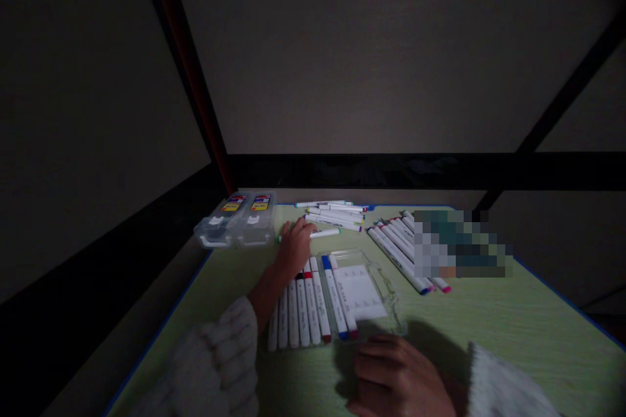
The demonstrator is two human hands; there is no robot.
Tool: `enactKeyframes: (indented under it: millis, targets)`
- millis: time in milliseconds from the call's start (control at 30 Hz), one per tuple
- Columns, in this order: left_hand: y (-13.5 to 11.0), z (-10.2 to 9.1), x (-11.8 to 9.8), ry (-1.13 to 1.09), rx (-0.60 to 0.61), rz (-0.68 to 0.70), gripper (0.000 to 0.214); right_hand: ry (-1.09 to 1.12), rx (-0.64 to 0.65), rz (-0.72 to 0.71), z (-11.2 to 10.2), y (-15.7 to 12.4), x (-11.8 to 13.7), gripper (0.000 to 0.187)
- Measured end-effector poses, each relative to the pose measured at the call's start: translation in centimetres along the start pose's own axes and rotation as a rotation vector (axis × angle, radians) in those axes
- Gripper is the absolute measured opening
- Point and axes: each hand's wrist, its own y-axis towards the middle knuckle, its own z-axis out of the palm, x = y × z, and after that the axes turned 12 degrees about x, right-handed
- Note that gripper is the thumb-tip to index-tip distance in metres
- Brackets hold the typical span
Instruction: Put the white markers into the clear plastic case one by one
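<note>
My left hand reaches across the table, its fingers closed over a white marker with green ends that lies crosswise. Below my left wrist is a clear plastic marker case, lying open. White markers stand side by side in it, some with red, black or blue ends; a gap separates two of them from the others. White paper shows in the case's right part. My right hand rests near the case's front right corner, fingers curled in, with nothing visible in it.
Two clear plastic boxes with labels stand at the back left. Loose markers lie in a pile at the back. More markers lie at the right, beside a blurred-out patch. A blue edge borders the table, with a wall behind.
</note>
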Motion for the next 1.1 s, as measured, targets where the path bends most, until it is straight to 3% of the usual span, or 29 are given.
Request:
enactKeyframes:
  millis: [167, 700, 900, 1100]
  targets:
    - [-0.11, -0.45, -0.22, -0.001, -0.022, 0.016, 0.035, -0.009, 0.039, 0.002, 0.09, -0.09, -0.05, 0.043]
    - [-0.02, -0.53, -0.19, -0.055, -0.119, 0.059, 0.029, 0.005, -0.088, 0.051, -0.26, 0.06, -0.14, 0.05]
    - [0.17, -0.37, 0.01, -0.076, -0.171, 0.078, 0.028, -0.038, 0.024, 0.055, 0.26, -0.62, -0.38, 0.033]
    - [-0.12, -0.37, -0.21, -0.089, -0.234, 0.143, 0.026, -0.05, 0.039, 0.031, 0.11, -0.61, -0.46, 0.031]
